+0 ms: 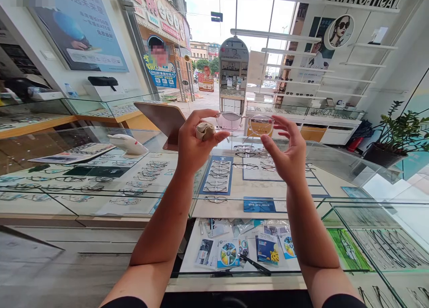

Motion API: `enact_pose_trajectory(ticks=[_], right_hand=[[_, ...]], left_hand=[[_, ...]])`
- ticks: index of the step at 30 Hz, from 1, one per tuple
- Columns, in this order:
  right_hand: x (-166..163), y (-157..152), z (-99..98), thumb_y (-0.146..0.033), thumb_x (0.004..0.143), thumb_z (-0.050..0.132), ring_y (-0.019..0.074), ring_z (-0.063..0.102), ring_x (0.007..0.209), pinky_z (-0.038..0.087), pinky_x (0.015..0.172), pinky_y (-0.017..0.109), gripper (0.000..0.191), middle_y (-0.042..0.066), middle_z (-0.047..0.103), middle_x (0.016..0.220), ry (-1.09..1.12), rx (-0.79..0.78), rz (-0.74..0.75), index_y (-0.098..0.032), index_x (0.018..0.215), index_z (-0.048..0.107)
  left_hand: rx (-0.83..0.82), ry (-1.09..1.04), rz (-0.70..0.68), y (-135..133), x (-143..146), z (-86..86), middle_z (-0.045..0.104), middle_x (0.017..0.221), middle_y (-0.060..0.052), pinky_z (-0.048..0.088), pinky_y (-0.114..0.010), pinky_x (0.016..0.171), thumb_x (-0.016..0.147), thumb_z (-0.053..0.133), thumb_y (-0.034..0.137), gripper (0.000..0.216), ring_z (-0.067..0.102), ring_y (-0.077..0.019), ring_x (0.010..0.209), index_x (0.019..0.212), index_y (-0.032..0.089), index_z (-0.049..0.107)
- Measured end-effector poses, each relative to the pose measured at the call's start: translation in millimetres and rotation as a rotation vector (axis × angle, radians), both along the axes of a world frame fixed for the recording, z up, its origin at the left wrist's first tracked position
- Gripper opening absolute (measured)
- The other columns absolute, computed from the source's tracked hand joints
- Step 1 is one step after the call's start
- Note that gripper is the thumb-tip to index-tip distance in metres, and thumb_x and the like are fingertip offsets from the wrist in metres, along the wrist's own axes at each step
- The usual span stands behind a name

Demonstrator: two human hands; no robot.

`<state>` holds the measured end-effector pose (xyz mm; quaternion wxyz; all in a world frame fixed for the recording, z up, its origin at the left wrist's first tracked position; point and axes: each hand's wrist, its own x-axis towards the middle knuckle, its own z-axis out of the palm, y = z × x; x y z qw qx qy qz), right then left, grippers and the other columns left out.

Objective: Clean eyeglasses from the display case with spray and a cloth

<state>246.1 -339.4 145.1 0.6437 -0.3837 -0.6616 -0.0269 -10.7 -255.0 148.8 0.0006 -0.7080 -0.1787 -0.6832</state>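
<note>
I hold up a pair of clear-framed glasses [246, 122] in front of me, above a glass display counter [335, 165]. My left hand [194, 143] is closed on a crumpled beige cleaning cloth [205, 130] and pinches the left lens between thumb and fingers. My right hand [284, 151] grips the right side of the frame with curled fingers. The lenses are see-through and face the shop window.
The glass counter holds rows of spectacle frames [217, 176] and a lower shelf with leaflets and a pen [254, 264]. A tablet-like mirror stand [166, 120] and a white handheld device [129, 145] sit on the counter. A potted plant [398, 136] stands at right.
</note>
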Motion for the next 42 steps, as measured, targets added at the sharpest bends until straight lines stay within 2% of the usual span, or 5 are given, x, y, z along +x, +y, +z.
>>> enact_pose_trajectory(ticks=[6, 13, 20, 31, 42], right_hand=[[-2, -3, 0.0, -0.05, 0.102, 0.074, 0.0332, 0.075, 0.129, 0.062, 0.109, 0.059, 0.048, 0.008, 0.078, 0.143, -0.055, 0.027, -0.055, -0.038, 0.148, 0.067], [-5, -4, 0.8, -0.05, 0.101, 0.078, 0.0335, 0.073, 0.127, 0.06, 0.109, 0.058, 0.045, 0.007, 0.077, 0.139, 0.007, 0.056, -0.03, -0.04, 0.144, 0.069], [-5, -5, 1.9, -0.052, 0.103, 0.074, 0.034, 0.073, 0.126, 0.061, 0.108, 0.059, 0.046, 0.007, 0.076, 0.139, -0.049, 0.046, -0.082, -0.041, 0.147, 0.068], [-3, -6, 3.4, -0.054, 0.101, 0.075, 0.0342, 0.073, 0.126, 0.061, 0.108, 0.06, 0.045, 0.007, 0.077, 0.136, -0.04, 0.048, -0.074, -0.04, 0.145, 0.07], [3, -4, 4.6, -0.049, 0.101, 0.074, 0.0341, 0.073, 0.133, 0.061, 0.112, 0.059, 0.045, 0.007, 0.078, 0.142, 0.002, -0.017, 0.006, -0.038, 0.144, 0.072]], left_hand=[[-0.064, -0.02, -0.071, 5, -1, -1.7, 0.063, 0.075, 0.004, 0.035, -0.029, 0.047, 0.077, 0.101, 0.07, 0.061, 0.041, -0.0108, 0.053, 0.124, 0.035, 0.082], [-0.051, 0.011, -0.047, 0, 0, -1.1, 0.078, 0.103, -0.001, 0.045, -0.03, 0.052, 0.084, 0.099, 0.065, 0.06, 0.056, -0.0099, 0.063, 0.132, 0.032, 0.08], [-0.072, -0.004, 0.033, -7, 2, -2.0, 0.076, 0.097, -0.004, 0.05, -0.035, 0.06, 0.084, 0.095, 0.074, 0.064, 0.066, -0.0181, 0.073, 0.13, 0.032, 0.079], [-0.047, -0.001, 0.074, -14, 5, -0.6, 0.077, 0.107, -0.007, 0.055, -0.039, 0.068, 0.087, 0.093, 0.073, 0.058, 0.072, -0.0229, 0.088, 0.126, 0.033, 0.079], [0.094, -0.055, 0.181, -32, 16, 1.9, 0.076, 0.11, -0.007, 0.056, -0.044, 0.07, 0.087, 0.094, 0.072, 0.056, 0.068, -0.024, 0.086, 0.126, 0.036, 0.077]])
